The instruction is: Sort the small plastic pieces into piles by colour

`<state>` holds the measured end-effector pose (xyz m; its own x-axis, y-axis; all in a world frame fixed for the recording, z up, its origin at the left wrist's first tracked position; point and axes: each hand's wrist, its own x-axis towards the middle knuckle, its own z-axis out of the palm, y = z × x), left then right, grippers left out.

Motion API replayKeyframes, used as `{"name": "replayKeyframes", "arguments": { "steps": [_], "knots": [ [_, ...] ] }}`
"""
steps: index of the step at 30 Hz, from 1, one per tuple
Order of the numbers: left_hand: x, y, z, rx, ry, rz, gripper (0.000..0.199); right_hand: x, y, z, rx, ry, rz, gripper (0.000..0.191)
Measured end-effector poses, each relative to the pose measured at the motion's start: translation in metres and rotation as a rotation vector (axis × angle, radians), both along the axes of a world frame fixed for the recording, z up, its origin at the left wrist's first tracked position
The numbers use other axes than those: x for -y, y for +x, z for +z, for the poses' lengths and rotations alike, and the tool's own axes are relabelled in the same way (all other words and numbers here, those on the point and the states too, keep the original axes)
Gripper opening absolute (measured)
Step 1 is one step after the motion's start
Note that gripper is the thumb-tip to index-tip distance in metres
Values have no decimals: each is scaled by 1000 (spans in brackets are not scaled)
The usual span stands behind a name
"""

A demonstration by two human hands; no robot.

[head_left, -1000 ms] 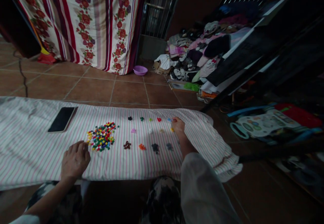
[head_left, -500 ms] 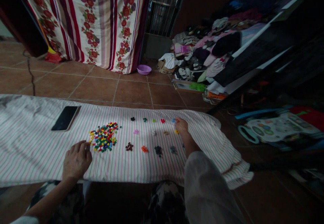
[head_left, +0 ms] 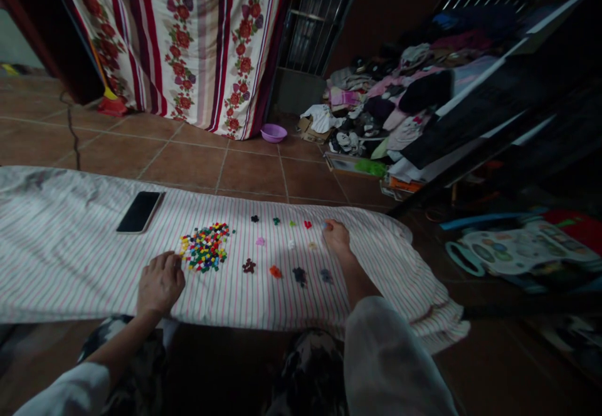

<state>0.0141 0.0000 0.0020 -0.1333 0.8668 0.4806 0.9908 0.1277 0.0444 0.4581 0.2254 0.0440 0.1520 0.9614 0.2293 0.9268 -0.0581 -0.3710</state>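
Observation:
A mixed heap of small coloured pieces [head_left: 205,248] lies on the striped cloth [head_left: 94,259]. My left hand [head_left: 161,283] rests at the heap's left edge, fingers curled; what its fingertips hold, if anything, is too small to tell. Right of the heap are small single-colour groups in rows, among them black [head_left: 254,219], red [head_left: 307,224], pink [head_left: 260,241], brown [head_left: 249,266], orange [head_left: 275,272] and grey [head_left: 326,275]. My right hand [head_left: 337,236] is at the right end of the back row, fingers pinched at the light blue pieces [head_left: 324,225], which it partly covers.
A dark-screened phone [head_left: 140,213] lies on the cloth left of the heap. Beyond the cloth's far edge are a purple basin [head_left: 273,132], a floral curtain [head_left: 207,46] and piled clothes [head_left: 390,99]. A pale plastic toy [head_left: 508,246] stands at the right.
The view has shifted, moving the cloth and heap rightward in the picture. My right hand stays by the light blue pieces and now covers the yellow group. My left hand stays beside the heap.

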Motion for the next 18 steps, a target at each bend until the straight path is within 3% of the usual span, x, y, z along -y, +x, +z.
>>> {"name": "replayKeyframes", "arguments": {
  "steps": [3,9,15,18],
  "knots": [
    [0,0,0,12,9,6,18,11,-31,3,-84,33,76,39],
    [1,3,4,58,-9,14,17,42,-109,4,-266,157,417,35],
    [1,5,7,102,-40,31,19,75,-181,-4,-331,43,678,30],
    [1,5,8,134,-52,26,19,87,-209,-6,-289,-66,744,29]
  ]
}}
